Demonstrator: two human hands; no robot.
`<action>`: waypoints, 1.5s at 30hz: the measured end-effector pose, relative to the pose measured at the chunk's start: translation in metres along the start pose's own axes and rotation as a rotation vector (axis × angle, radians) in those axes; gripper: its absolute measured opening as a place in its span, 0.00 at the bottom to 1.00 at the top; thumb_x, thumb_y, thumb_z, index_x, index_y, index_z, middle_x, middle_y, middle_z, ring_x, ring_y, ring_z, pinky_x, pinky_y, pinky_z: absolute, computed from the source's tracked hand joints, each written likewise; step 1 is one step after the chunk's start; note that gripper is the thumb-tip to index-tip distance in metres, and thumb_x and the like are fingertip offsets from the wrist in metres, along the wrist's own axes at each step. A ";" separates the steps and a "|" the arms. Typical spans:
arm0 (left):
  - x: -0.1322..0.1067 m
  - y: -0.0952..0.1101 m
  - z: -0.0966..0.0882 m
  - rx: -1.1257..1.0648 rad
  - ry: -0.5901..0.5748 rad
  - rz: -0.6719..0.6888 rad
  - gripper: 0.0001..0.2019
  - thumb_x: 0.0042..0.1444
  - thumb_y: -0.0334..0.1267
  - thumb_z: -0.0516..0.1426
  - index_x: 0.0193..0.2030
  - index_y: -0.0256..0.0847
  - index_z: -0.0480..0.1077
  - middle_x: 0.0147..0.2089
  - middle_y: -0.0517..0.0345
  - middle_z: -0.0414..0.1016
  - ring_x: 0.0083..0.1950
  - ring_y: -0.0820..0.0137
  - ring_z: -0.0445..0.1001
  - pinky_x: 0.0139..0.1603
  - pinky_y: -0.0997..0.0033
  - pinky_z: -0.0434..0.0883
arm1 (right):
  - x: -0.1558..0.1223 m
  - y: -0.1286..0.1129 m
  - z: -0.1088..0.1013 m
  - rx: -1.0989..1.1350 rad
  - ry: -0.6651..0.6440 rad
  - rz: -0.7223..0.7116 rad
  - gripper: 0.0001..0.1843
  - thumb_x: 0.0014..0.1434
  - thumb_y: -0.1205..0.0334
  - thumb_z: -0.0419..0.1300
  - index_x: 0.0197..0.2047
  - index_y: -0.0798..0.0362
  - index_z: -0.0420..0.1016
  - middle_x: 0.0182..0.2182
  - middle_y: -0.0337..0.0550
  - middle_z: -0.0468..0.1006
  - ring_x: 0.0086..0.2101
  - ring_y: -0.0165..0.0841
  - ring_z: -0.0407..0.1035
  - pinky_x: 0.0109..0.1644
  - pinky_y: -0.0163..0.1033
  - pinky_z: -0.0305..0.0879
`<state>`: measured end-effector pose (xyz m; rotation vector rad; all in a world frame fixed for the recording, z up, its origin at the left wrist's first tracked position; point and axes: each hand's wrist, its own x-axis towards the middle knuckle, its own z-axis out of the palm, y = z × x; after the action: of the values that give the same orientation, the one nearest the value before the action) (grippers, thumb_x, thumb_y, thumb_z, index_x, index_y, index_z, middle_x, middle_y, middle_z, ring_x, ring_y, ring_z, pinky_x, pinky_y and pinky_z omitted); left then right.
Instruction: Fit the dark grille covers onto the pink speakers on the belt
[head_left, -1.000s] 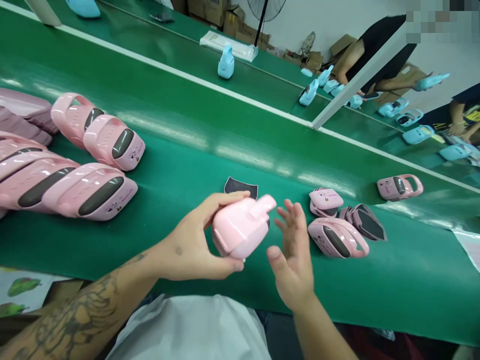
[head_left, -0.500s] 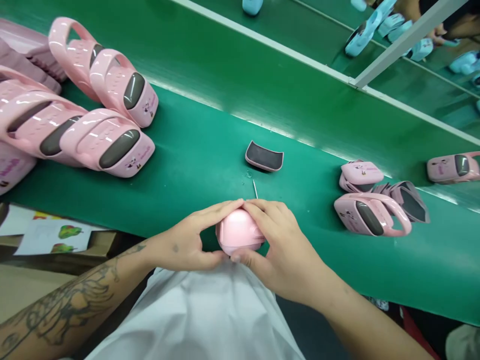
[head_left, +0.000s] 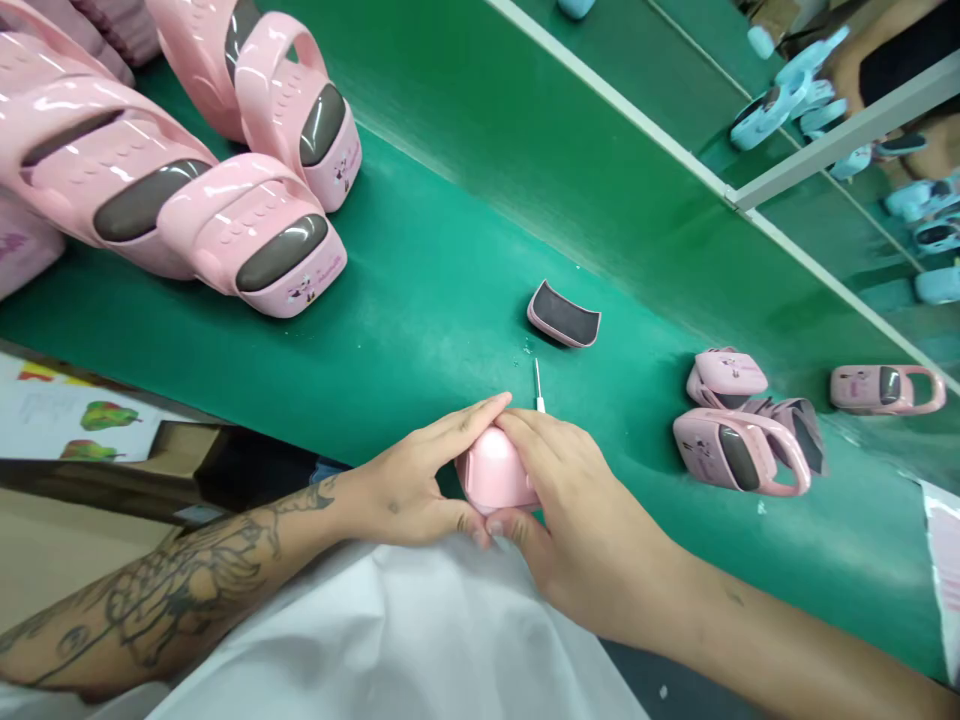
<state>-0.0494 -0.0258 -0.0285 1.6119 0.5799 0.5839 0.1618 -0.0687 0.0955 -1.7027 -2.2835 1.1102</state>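
Note:
Both my left hand [head_left: 405, 495] and my right hand [head_left: 570, 520] grip a small pink plastic case [head_left: 496, 470] from either side, and my fingers hide most of it. Just beyond my fingertips, a thin white pin [head_left: 538, 385] lies or stands on the green conveyor belt [head_left: 420, 320]. Farther out sits a curved pink piece with a dark grey lining [head_left: 564, 315]. Large pink handled cases with grey oval panels [head_left: 255, 215] are piled at the upper left, out of reach of my fingers.
At the right lie more pink cases and grey-lined pieces [head_left: 739, 450]. A white rail [head_left: 622, 105] separates my belt from a second green belt bearing pale blue cases [head_left: 765, 115]. A co-worker's arm [head_left: 892, 75] is beyond it. Printed paper [head_left: 75, 420] lies at the lower left.
My right hand, open and apart a second ago, has closed onto the pink case beside my left hand. The case has dropped toward the belt's near edge. The view has turned, shifting the belt's contents.

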 end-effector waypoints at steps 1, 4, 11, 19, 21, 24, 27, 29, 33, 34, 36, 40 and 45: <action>0.000 -0.002 0.001 -0.017 0.010 -0.012 0.63 0.49 0.50 0.78 0.85 0.56 0.46 0.85 0.43 0.54 0.84 0.43 0.55 0.81 0.35 0.60 | -0.001 -0.002 0.000 -0.019 0.003 0.000 0.33 0.66 0.67 0.63 0.71 0.47 0.62 0.65 0.55 0.75 0.66 0.52 0.68 0.68 0.67 0.67; 0.001 -0.005 0.004 -0.075 0.039 -0.112 0.67 0.44 0.52 0.79 0.85 0.56 0.46 0.85 0.43 0.52 0.84 0.43 0.53 0.81 0.34 0.60 | -0.003 -0.003 -0.001 -0.057 -0.001 -0.006 0.37 0.69 0.65 0.60 0.77 0.45 0.53 0.69 0.57 0.71 0.68 0.53 0.66 0.70 0.69 0.65; 0.007 0.001 0.008 -0.104 0.100 -0.135 0.61 0.41 0.55 0.80 0.81 0.51 0.60 0.82 0.43 0.62 0.82 0.40 0.60 0.81 0.32 0.61 | 0.002 0.003 -0.005 -0.010 -0.003 0.000 0.35 0.73 0.56 0.61 0.77 0.41 0.53 0.71 0.53 0.72 0.70 0.52 0.66 0.71 0.65 0.65; 0.003 -0.004 0.016 -0.129 0.235 -0.032 0.57 0.37 0.55 0.81 0.75 0.46 0.70 0.75 0.40 0.72 0.75 0.39 0.71 0.76 0.37 0.71 | 0.001 0.002 0.005 -0.053 0.075 -0.032 0.35 0.69 0.61 0.63 0.75 0.43 0.56 0.68 0.51 0.74 0.67 0.50 0.68 0.69 0.60 0.63; 0.003 -0.005 0.019 -0.158 0.274 -0.014 0.56 0.35 0.53 0.82 0.74 0.46 0.72 0.73 0.40 0.75 0.74 0.39 0.73 0.75 0.38 0.73 | 0.001 0.003 0.008 -0.071 0.084 -0.042 0.35 0.69 0.61 0.62 0.75 0.43 0.57 0.67 0.52 0.74 0.65 0.51 0.69 0.67 0.60 0.64; 0.004 -0.006 0.022 -0.188 0.309 -0.003 0.56 0.32 0.51 0.83 0.72 0.45 0.74 0.72 0.40 0.76 0.73 0.38 0.74 0.75 0.38 0.73 | 0.003 0.004 0.011 -0.113 0.104 -0.037 0.33 0.69 0.57 0.62 0.74 0.45 0.60 0.66 0.54 0.76 0.61 0.53 0.72 0.64 0.60 0.66; 0.006 -0.008 0.021 -0.199 0.295 -0.037 0.56 0.33 0.50 0.83 0.73 0.47 0.74 0.73 0.41 0.75 0.75 0.38 0.72 0.77 0.37 0.69 | 0.004 0.004 0.010 -0.130 0.135 -0.054 0.31 0.71 0.54 0.60 0.74 0.47 0.61 0.65 0.55 0.76 0.61 0.54 0.72 0.64 0.62 0.67; 0.007 -0.008 0.018 -0.202 0.272 -0.054 0.56 0.36 0.52 0.82 0.75 0.47 0.71 0.76 0.41 0.72 0.77 0.38 0.69 0.78 0.36 0.67 | 0.002 0.005 0.010 -0.121 0.131 -0.063 0.32 0.73 0.55 0.58 0.76 0.47 0.57 0.67 0.56 0.75 0.65 0.53 0.70 0.67 0.62 0.67; 0.008 -0.003 0.015 -0.239 0.206 0.073 0.45 0.57 0.61 0.71 0.78 0.47 0.66 0.80 0.42 0.65 0.82 0.42 0.62 0.81 0.36 0.61 | -0.003 0.014 0.016 -0.091 0.195 0.011 0.34 0.75 0.53 0.58 0.79 0.48 0.54 0.71 0.58 0.71 0.69 0.53 0.67 0.70 0.65 0.67; 0.010 0.000 0.016 -0.269 0.227 0.103 0.39 0.65 0.62 0.64 0.77 0.48 0.67 0.80 0.43 0.66 0.81 0.44 0.63 0.82 0.38 0.61 | -0.003 0.016 0.019 -0.079 0.235 0.041 0.35 0.75 0.50 0.59 0.79 0.49 0.55 0.72 0.59 0.70 0.69 0.54 0.67 0.70 0.66 0.67; 0.015 0.007 0.021 -0.326 0.337 0.099 0.31 0.75 0.62 0.51 0.74 0.47 0.71 0.77 0.46 0.71 0.79 0.49 0.67 0.81 0.44 0.64 | -0.003 0.020 0.024 -0.063 0.295 0.103 0.40 0.73 0.43 0.61 0.78 0.52 0.57 0.72 0.63 0.69 0.70 0.57 0.66 0.70 0.69 0.68; 0.029 0.017 0.035 -0.337 0.563 -0.018 0.33 0.77 0.64 0.44 0.61 0.41 0.79 0.65 0.45 0.81 0.66 0.53 0.78 0.71 0.50 0.73 | 0.001 0.017 0.030 -0.093 0.318 0.114 0.40 0.71 0.43 0.62 0.77 0.55 0.61 0.71 0.65 0.70 0.70 0.58 0.66 0.71 0.71 0.66; 0.040 0.022 0.045 -0.340 0.654 -0.038 0.31 0.77 0.63 0.45 0.49 0.40 0.79 0.50 0.49 0.84 0.52 0.59 0.80 0.57 0.57 0.76 | 0.000 0.010 0.029 -0.140 0.304 0.026 0.41 0.70 0.46 0.64 0.77 0.56 0.59 0.70 0.65 0.72 0.69 0.59 0.68 0.70 0.71 0.67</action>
<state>0.0112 -0.0346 -0.0096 1.0699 0.9287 1.1298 0.1568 -0.0820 0.0685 -1.8096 -2.1954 0.6518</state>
